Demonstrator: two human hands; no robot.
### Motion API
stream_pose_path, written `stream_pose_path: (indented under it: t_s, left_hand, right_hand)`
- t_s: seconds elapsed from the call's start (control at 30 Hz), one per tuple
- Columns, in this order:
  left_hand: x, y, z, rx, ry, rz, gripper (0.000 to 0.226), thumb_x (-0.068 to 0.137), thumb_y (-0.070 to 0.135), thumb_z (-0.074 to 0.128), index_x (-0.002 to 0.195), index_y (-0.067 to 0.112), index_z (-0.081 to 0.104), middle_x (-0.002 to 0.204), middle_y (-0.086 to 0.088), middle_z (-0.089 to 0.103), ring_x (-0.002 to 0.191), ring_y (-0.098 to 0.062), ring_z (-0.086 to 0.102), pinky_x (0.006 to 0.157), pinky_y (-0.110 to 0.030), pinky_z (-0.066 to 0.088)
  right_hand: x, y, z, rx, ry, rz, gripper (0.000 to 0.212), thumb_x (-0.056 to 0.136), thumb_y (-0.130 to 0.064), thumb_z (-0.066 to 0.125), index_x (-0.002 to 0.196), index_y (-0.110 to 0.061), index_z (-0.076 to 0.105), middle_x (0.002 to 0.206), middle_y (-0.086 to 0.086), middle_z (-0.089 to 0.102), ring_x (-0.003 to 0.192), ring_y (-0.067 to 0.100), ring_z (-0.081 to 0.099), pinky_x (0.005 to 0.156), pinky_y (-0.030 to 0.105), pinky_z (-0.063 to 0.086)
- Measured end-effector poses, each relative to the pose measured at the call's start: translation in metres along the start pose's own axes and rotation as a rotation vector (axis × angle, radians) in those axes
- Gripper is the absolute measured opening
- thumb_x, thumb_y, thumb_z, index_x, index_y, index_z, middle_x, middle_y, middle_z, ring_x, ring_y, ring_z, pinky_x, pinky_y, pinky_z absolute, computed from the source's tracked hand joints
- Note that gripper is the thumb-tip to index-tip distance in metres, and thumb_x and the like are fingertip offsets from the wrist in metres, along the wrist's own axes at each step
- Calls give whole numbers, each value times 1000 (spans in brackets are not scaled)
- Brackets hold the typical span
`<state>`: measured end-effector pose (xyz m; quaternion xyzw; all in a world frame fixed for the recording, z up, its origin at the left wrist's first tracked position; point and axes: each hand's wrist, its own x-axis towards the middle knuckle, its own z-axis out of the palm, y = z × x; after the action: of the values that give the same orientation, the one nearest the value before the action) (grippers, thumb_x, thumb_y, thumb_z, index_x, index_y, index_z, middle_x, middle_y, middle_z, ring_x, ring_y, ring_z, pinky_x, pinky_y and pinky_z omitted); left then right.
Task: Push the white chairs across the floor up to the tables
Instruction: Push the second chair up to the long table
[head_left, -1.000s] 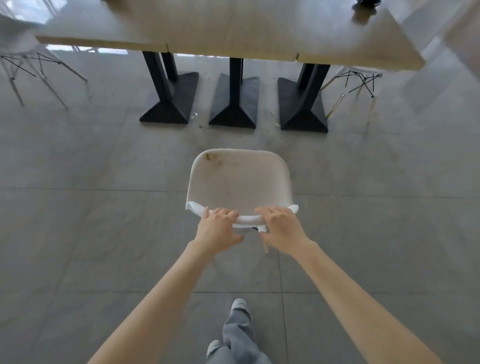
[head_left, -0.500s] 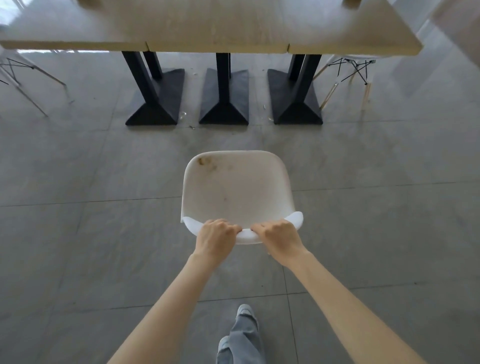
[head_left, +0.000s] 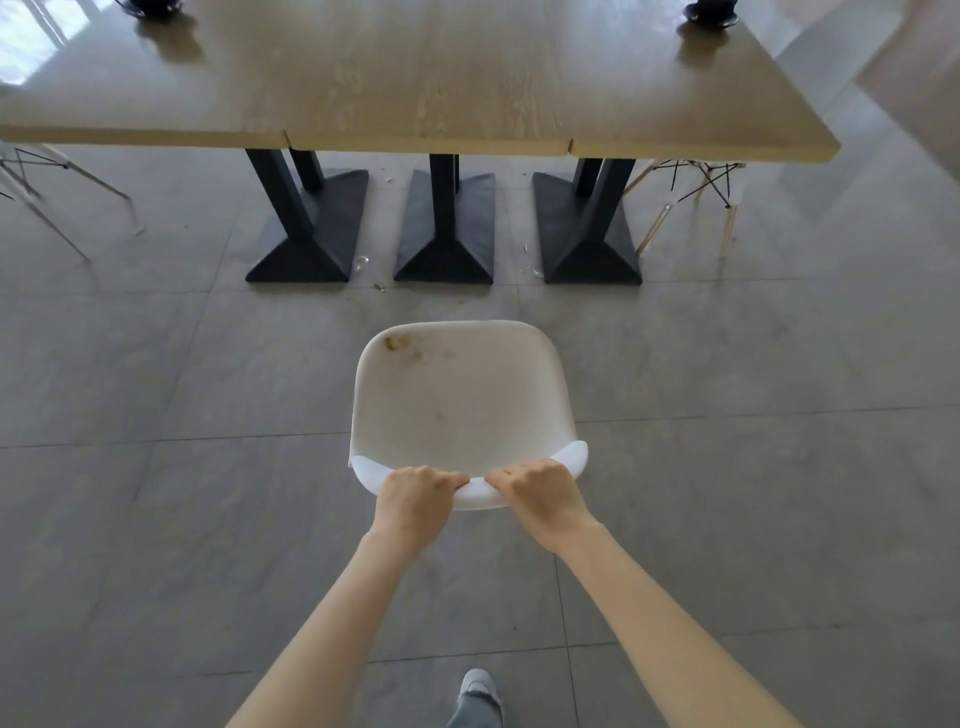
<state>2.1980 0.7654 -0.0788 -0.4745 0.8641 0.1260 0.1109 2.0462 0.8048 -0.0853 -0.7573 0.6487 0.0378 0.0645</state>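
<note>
A white chair (head_left: 460, 395) with a stained seat stands on the grey tiled floor in front of me, its seat facing the tables. My left hand (head_left: 413, 501) and my right hand (head_left: 540, 496) both grip the top edge of its backrest, side by side. The row of wooden tables (head_left: 415, 78) stretches across the top of the view, a short gap of floor beyond the chair. The chair's legs are hidden under the seat.
Three black pedestal bases (head_left: 444, 228) stand under the tables straight ahead. Another chair's thin legs (head_left: 691, 197) show under the table's right end, and more chair legs (head_left: 47, 197) at the far left. Small bits of litter lie by the bases. My foot (head_left: 478, 691) is below.
The chair has slid forward with both hands on its backrest. The tables now look larger and closer, and more of the tabletop is in view.
</note>
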Motion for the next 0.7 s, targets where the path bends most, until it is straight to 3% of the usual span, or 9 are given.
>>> stream_pose_path:
  t_s: [0.3,0.47,0.7]
  left_hand:
    - [50,-13,-20,-10,-5,3,37,84,7,42,108,26,62,97,-7,72,91,-31,65,66,-33,41]
    - [83,-29,-31,17,9,7,36,84,7,42,106,26,62,95,-5,72,88,-29,66,63,-30,37]
    - [134,-54,-53,25,4,10,33,83,7,43,104,24,63,97,-4,72,90,-29,65,64,-29,34]
  right_hand:
    - [52,27,-4,-28,6,-22,38,17,-13,83,44,-25,58,33,-6,52,26,11,48,40,13,17]
    - [87,39,-9,-7,39,-43,38,21,-12,84,46,-24,59,34,-6,54,27,12,50,33,12,31]
    - [143,53,-18,-47,66,-47,36,25,-15,85,47,-25,58,34,-5,53,27,13,50,44,14,16]
